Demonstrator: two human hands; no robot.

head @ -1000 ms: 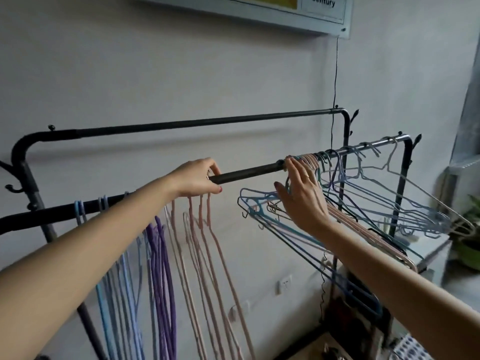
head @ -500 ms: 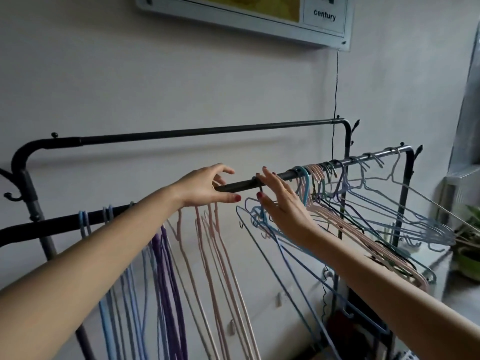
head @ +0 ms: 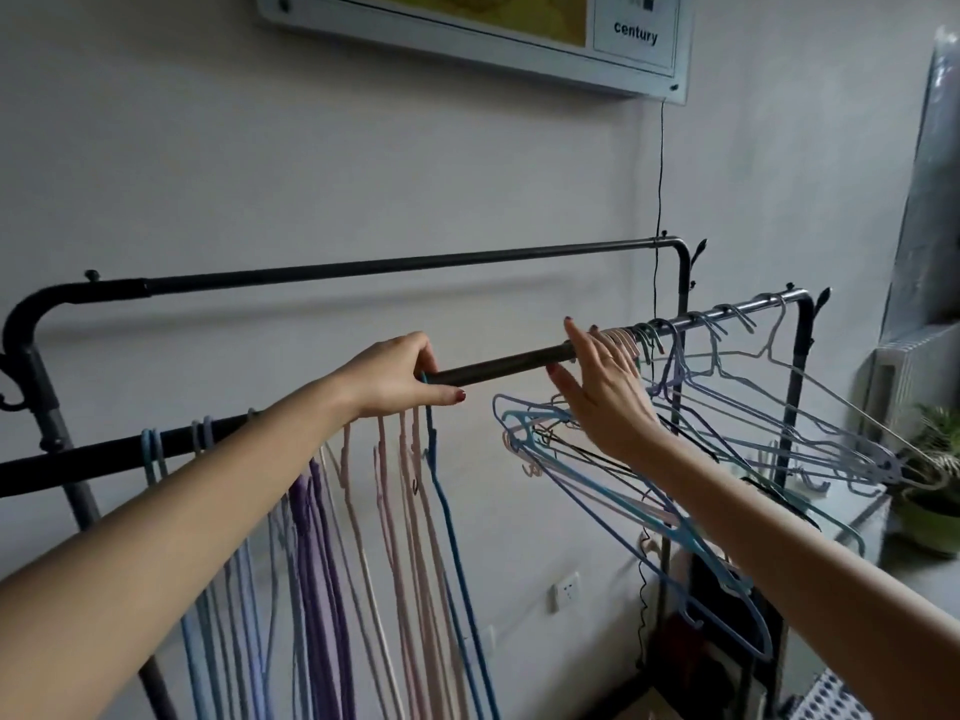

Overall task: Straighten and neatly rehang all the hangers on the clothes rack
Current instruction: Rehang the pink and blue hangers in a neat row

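A black clothes rack has a front rail [head: 498,368] and a higher back rail [head: 415,262]. On the front rail's left part, light blue [head: 150,449], purple [head: 306,511] and pink hangers [head: 395,485] hang straight in a row. My left hand [head: 400,376] curls over the rail and grips the hook of a dark blue hanger [head: 447,511] at the row's right end. To the right, a tangled bunch of hangers [head: 623,501] juts out at angles. My right hand [head: 602,397], fingers straight, touches the pink hooks [head: 621,337] at the bunch's left edge.
A framed panel [head: 519,49] is mounted on the wall above, with a thin black cord [head: 660,174] dropping behind the rack. A wall socket [head: 566,589] sits low down. A potted plant [head: 930,511] stands at the far right on a ledge.
A dark blue hanger has passed from the right bunch to the end of the straight row, under my left hand. My right hand has gone back to the pink hooks.
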